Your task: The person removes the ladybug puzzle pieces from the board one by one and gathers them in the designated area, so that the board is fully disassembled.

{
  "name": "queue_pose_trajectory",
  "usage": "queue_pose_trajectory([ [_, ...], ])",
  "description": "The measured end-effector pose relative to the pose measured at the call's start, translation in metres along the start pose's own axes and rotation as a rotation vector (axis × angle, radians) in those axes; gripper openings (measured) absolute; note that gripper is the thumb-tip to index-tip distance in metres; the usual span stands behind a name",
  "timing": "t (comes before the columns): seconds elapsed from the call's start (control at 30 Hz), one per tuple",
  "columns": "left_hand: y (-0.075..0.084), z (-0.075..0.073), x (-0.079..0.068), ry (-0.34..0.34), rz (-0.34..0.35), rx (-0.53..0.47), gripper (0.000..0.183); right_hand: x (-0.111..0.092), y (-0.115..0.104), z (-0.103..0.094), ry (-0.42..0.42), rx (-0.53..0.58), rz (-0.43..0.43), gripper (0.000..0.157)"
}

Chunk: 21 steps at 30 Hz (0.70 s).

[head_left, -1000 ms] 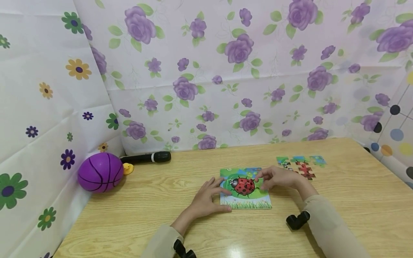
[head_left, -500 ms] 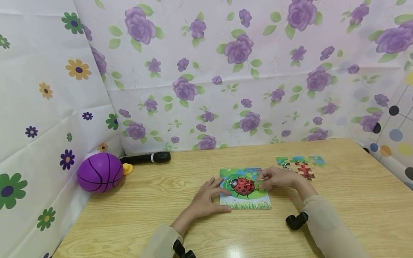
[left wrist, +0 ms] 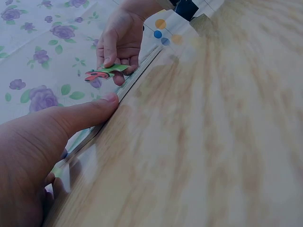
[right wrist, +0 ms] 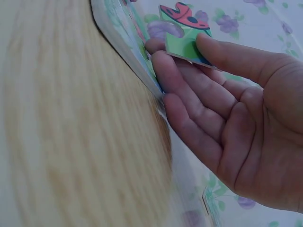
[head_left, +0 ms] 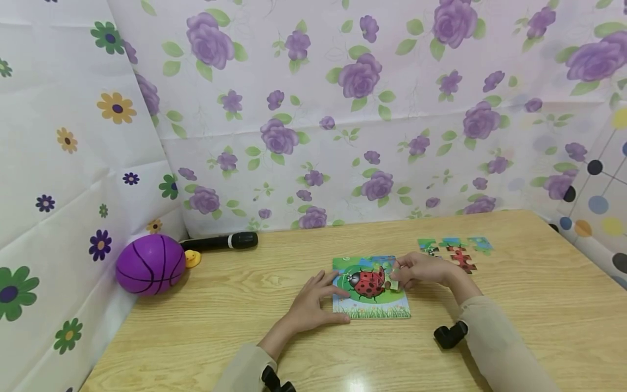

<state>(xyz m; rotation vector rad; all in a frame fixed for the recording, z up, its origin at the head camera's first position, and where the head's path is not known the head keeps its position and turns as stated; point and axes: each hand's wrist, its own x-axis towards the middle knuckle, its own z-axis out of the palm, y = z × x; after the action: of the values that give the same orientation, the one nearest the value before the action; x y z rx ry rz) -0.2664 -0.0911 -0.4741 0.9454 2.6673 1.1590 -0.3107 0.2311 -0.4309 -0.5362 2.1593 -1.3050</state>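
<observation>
A square ladybug jigsaw puzzle lies on the table in the head view. My left hand rests at its left side, fingers spread over the picture and thumb along the near edge. In the left wrist view that thumb touches the puzzle's border. Over the right part of the picture, my right hand pinches a puzzle piece between thumb and fingers. The piece is green with a red, black-spotted part, held tilted and raised off the puzzle in the right wrist view.
Several loose puzzle pieces lie on the wooden table beyond my right hand. At the left stand a purple ball, a small yellow duck and a black microphone. Flowered sheets hang behind the table.
The puzzle piece in my right hand has tilted up above the puzzle's right side, after lying flatter half a second ago. My left hand stays in place.
</observation>
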Motion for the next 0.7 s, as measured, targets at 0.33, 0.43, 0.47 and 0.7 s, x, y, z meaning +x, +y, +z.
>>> queue_pose_trajectory([
  [0.33,0.002,0.000,0.000,-0.003,-0.007,-0.011,0.044,-0.002,0.005,-0.006,0.086,0.083,-0.028,0.032],
  [0.43,0.002,0.000,0.000,-0.005,-0.006,-0.014,0.044,-0.003,0.006,-0.009,0.150,0.087,-0.036,0.035],
  [0.47,0.002,0.000,0.000,-0.004,-0.006,-0.015,0.044,-0.003,0.007,-0.011,0.174,0.093,-0.038,0.036],
  [0.7,0.001,0.001,0.000,-0.002,-0.004,-0.006,0.045,-0.012,0.007,-0.022,0.364,0.043,-0.033,0.055],
])
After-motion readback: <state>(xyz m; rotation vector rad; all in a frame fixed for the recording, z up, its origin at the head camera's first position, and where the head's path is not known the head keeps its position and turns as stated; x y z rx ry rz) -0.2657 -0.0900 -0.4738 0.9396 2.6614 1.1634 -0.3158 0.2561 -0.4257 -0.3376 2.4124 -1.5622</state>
